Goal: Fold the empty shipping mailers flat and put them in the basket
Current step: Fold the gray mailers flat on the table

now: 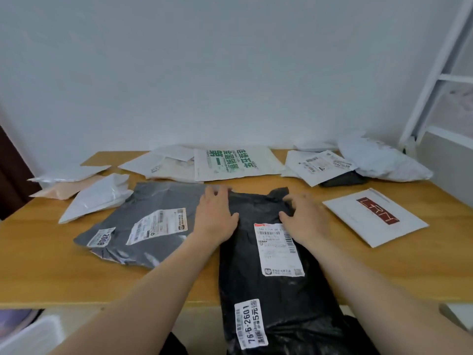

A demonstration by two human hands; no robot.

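A long black mailer (276, 290) with two white labels lies across the wooden table (51, 278) and hangs over its near edge. My left hand (217, 213) rests flat on the mailer's far left corner, fingers spread. My right hand (304, 216) pinches the crumpled far right end of the same mailer. A grey mailer (143, 221) with labels lies just to the left. A white basket (30, 336) shows at the bottom left, below the table edge.
Several white mailers lie along the wall: one with green print (235, 162), a labelled one (317, 165), a puffy one (384, 160). A white envelope with a red logo (373, 219) lies on the right. White and pink mailers (84, 190) sit far left. A white metal frame (435, 73) stands at the right.
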